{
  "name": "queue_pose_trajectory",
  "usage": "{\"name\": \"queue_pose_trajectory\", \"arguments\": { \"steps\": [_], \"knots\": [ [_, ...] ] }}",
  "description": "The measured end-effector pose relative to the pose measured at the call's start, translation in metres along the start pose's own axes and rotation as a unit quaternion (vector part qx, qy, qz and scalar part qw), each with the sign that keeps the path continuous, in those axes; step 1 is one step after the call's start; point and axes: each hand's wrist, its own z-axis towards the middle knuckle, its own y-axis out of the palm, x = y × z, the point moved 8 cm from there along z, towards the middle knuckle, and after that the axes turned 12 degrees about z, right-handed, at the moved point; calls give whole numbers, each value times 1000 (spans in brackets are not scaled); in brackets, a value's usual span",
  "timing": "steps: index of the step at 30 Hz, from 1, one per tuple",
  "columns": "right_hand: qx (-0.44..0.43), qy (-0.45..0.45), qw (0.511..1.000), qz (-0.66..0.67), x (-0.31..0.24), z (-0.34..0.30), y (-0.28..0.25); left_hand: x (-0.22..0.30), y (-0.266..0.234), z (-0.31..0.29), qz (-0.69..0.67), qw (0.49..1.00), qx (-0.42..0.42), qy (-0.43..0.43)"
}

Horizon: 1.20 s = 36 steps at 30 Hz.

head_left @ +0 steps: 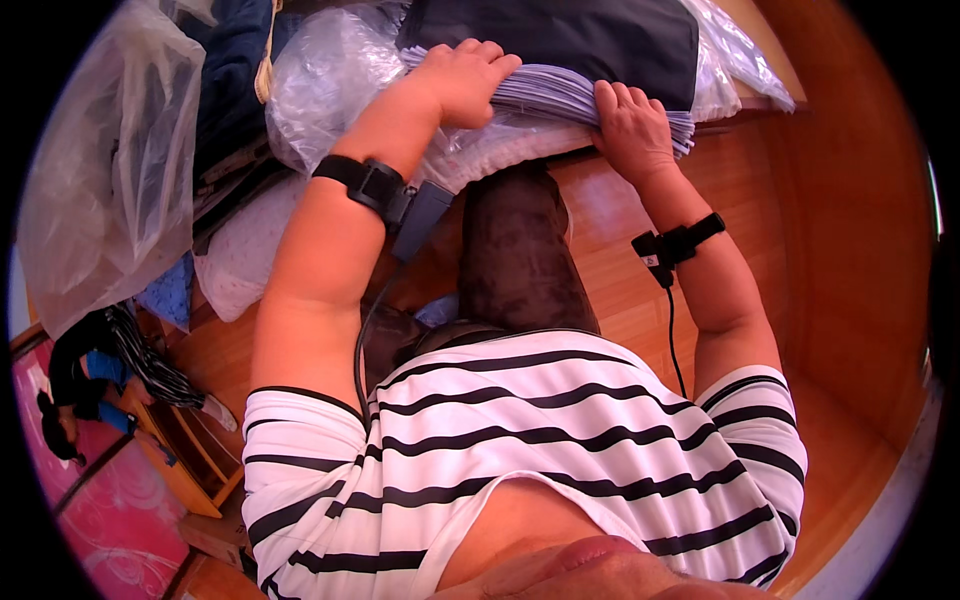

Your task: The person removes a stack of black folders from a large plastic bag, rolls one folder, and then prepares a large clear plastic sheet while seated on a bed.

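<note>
A thick stack of flat dark sheets [570, 45] lies in front of me, its many pale lavender layers showing along the near edge; I cannot tell whether they are cloth or plastic. My left hand [465, 82] is closed over the left part of that edge, fingers curled on top. Toward the right corner my right hand [632, 128] grips the same edge, with its fingers bent over the upper side. The undersides of both grips are hidden. Crumpled clear plastic [325, 80] lies under and left of the stack.
A large clear plastic bag [110, 170] and dark blue cloth [235, 80] are at the far left. Below the stack is a pale padded surface [245, 240]. A person in striped trousers [145, 355] bends near a wooden stool [195, 465]. Cables run from my wrist straps.
</note>
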Motion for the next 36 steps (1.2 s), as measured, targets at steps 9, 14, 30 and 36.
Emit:
{"name": "queue_pose_trajectory", "arguments": {
  "steps": [9,14,30,36],
  "knots": [
    [47,-46,998,-10,3,5,-1,-2,-1,-13,63,994,87,-18],
    [-53,-66,996,32,10,24,-11,-8,-9,-23,66,983,173,-18],
    [11,34,999,35,1,26,-25,-25,6,12,47,992,118,-28],
    [-33,77,997,-2,11,26,-16,-23,2,20,19,995,96,-14]
  ]
}}
